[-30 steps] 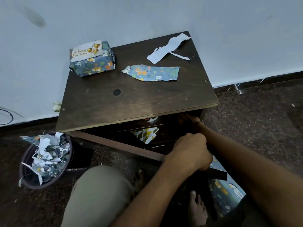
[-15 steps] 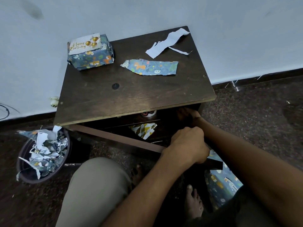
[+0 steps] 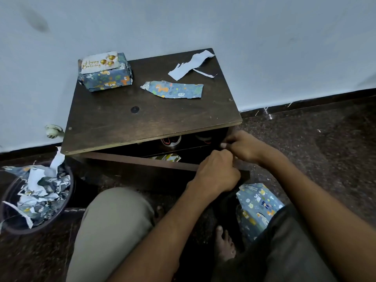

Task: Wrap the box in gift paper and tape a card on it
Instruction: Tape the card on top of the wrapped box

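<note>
Reading "Happy Birthday" on card (image 3: 99, 62) atop wrapped box (image 3: 105, 77), table (image 3: 142, 121) back-left; left hand (image 3: 216, 171), right hand (image 3: 242, 146) curled at its front-right edge, grip unclear.

A dark wooden table (image 3: 122, 127) stands against a pale wall. At its far left corner sits the wrapped box (image 3: 105, 79) with a "Happy Birthday" card (image 3: 98, 62) on top. A printed gift-paper scrap (image 3: 173, 90) lies mid-table, a white paper strip (image 3: 190, 65) beyond it. Below the front edge, the left hand (image 3: 216, 171) curls over the top edge of the open drawer front (image 3: 142, 165); the right hand (image 3: 243, 146) touches it, fingers bent. A bin (image 3: 12, 224) of torn paper stands on the floor at left, and a gift-paper sheet (image 3: 256, 206) lies by the right leg.
</note>
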A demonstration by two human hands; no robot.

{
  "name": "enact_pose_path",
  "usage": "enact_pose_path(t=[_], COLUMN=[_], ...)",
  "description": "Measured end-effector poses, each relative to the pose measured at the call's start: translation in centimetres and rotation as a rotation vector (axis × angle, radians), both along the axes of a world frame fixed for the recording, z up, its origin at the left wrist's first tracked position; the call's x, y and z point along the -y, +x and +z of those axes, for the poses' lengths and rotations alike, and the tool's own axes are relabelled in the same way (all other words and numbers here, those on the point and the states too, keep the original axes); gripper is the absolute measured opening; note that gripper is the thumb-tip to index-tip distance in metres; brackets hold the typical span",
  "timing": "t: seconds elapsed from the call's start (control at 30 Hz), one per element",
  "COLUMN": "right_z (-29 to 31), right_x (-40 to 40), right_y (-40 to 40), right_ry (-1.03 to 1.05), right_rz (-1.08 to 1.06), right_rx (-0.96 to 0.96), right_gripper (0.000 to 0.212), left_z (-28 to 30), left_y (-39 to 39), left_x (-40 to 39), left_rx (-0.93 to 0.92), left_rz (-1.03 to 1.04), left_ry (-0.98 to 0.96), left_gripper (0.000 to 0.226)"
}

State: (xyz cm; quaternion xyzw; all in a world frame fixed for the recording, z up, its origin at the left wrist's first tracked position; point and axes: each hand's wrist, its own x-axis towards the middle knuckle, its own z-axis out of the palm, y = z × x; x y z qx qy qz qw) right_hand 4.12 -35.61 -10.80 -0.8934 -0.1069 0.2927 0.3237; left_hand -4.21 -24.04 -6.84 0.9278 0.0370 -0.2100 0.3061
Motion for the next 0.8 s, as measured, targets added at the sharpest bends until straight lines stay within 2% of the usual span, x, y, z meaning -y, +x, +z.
enact_pose_path(t=[0.1,0.2,0.33,0.43,0.53,0.6,0.67,0.73,0.8], right_z=[1.2,1.4,1.1,1.0,1.5,1.7,1.6,1.4,1.3], right_x=[1.6,2.5,1.6,0.9,0.0,-0.5,-1.0,-1.3,-1.5], right_y=[-2.2,-4.5,-4.2,-3.1,-2.4,-2.3,-2.5,-2.7,-2.6], right_ry=[0.109,0.142,-0.004,-0.016,-0.044,-0.069,-0.100,-0.102,-0.096], right_rz=[-0.073,-0.043,0.038,0.003,-0.091,-0.125,-0.155,-0.190,-0.197], right_rx=[0.013,0.083,0.371,0.517,0.629,0.687,0.748,0.787,0.793], right_gripper=[0.033,0.012,0.027,0.025,0.020,0.018,0.010,0.004,0.007], left_z=[-0.4,-0.7,-1.1,-1.7,-2.3,-2.6,-2.9,-2.9,-2.2], left_y=[-0.2,-0.4,-0.4,-0.6,-0.3,-0.1,0.1,0.0,-0.2], left_x=[-0.5,-0.7,-0.8,-0.7,-0.5,-0.6,-0.8,-0.7,-0.4], left_rx=[0.079,0.231,0.400,0.468,0.507,0.471,0.446,0.469,0.574], left_rz=[0.065,0.122,0.168,0.162,0.102,0.030,0.007,0.030,0.121], left_ry=[0.006,0.074,0.146,0.182,0.210,0.256,0.269,0.222,0.156], left_gripper=[0.019,0.019,0.024,0.019,0.037,0.054,0.061,0.053,0.029])
